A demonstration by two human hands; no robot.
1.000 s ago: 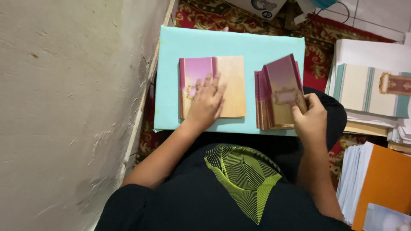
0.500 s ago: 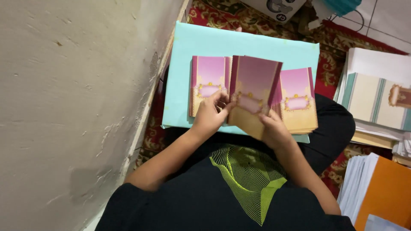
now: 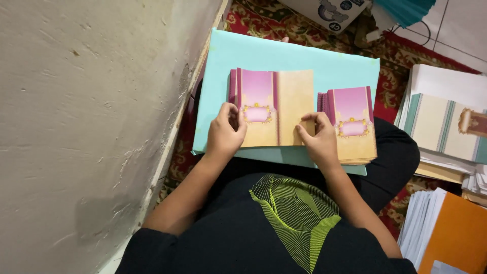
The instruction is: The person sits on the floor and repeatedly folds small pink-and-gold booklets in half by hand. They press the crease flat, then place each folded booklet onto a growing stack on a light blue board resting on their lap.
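A pink-and-cream printed card with a gold ornament [image 3: 271,109], folded in panels, lies on top of its stack on a pale turquoise board [image 3: 284,53] across the person's lap. The left hand [image 3: 224,133] pins its left panel, fingers curled flat on it; the right hand [image 3: 318,139] pinches the cream right panel's edge. Just to the right sits a second stack of matching cards [image 3: 351,124], within easy reach. Striped cream sheets [image 3: 446,127] are piled on the patterned red carpet [image 3: 393,53].

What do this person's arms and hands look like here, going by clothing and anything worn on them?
Both arms are bare from the short black sleeves down. The left hand and right hand wear no gloves, and no rings, watch or bracelets show. The black shirt carries a lime-green line pattern on its front.
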